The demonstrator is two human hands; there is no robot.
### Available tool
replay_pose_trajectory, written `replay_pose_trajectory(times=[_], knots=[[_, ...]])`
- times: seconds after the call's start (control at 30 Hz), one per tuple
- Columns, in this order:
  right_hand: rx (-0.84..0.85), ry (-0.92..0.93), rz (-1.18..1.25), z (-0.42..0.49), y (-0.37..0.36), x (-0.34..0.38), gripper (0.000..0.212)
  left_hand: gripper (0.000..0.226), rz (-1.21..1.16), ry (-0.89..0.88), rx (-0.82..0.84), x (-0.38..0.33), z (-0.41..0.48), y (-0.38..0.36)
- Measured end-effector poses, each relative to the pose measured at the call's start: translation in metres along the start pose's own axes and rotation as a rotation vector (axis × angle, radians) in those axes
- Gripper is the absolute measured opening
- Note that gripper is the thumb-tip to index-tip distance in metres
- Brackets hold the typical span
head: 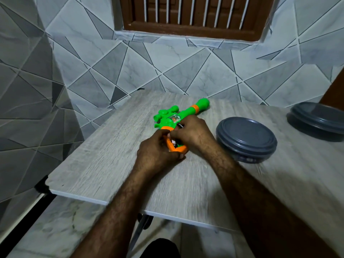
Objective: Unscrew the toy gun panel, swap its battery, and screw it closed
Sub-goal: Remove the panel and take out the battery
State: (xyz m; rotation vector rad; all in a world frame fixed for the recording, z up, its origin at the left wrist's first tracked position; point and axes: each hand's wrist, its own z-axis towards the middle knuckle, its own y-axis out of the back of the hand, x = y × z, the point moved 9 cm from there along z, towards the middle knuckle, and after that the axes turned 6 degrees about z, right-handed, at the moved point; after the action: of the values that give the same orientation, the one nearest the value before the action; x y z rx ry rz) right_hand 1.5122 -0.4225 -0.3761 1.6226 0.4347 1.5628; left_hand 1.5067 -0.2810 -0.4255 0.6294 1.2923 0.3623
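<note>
Toy: the green and orange plastic toy gun (188, 110) lies flat near the middle of the pale grey wood-look table (104, 149). Its round green front end points away, to the back right. Its orange handle end points at the person.
Handle: a small white and red bit shows inside the orange part, between the two hands. I cannot tell what it is.
Writing: the clear patch on the toy's side has tiny coloured marks, too blurry to read.
Left hand (158, 151): its fingers are curled round the orange handle and hold it down on the table.
Right hand (191, 131): its fingers are bunched tight and pinch a thin black tool (180, 124). The tool's end pokes out on top, right over the toy.
Near dish: a dark grey round plastic dish with a lid (245, 140) sits just right of the right wrist, not touching it.
Far dish: a second dark grey round lidded dish (320, 120) sits well off, at the right edge of the view.
Edges: the toy's front end is near the table's back edge, by the grey tiled wall (167, 71). The front edge runs under both arms.
Room: a wide stretch of table top lies between the toy and the left edge.
Above: a brown wooden window with white bars (195, 13).
</note>
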Motion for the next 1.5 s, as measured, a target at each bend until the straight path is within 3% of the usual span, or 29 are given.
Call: replay_pose_trajectory(times=[0.13,0.37,0.57,0.7,0.8,0.9,1.07,1.2,1.5], knots=[[-0.061,-0.040,0.050,0.005,0.033,-0.006,0.033,0.086,0.015,0.010,-0.004,0.002,0.002,0.000],[0.037,-0.137,-0.301,-0.008,0.029,-0.028,0.033,0.089,0.038,0.010,0.008,0.001,0.002,-0.002],[0.083,-0.121,-0.390,-0.017,0.018,-0.029,0.040,0.087,0.026,-0.001,0.008,0.000,0.002,-0.002],[0.080,-0.106,-0.375,-0.017,0.019,-0.032,0.035,0.086,0.008,-0.009,0.014,-0.002,0.001,-0.002],[-0.018,0.034,-0.303,-0.019,0.030,-0.015,0.024,0.087,0.028,-0.018,0.003,-0.001,0.002,-0.002],[0.070,0.147,-0.228,-0.024,0.017,0.004,0.032,0.086,0.038,-0.013,0.000,0.001,0.004,-0.002],[0.227,0.202,-0.318,-0.025,-0.013,0.012,0.051,0.088,0.053,-0.012,-0.009,0.002,0.006,-0.004],[0.281,0.216,-0.328,-0.030,-0.012,0.014,0.044,0.087,0.044,-0.003,-0.017,0.004,0.007,-0.003],[0.178,0.203,-0.222,-0.026,0.001,0.006,0.024,0.088,0.029,-0.009,-0.015,0.004,0.007,-0.004]])
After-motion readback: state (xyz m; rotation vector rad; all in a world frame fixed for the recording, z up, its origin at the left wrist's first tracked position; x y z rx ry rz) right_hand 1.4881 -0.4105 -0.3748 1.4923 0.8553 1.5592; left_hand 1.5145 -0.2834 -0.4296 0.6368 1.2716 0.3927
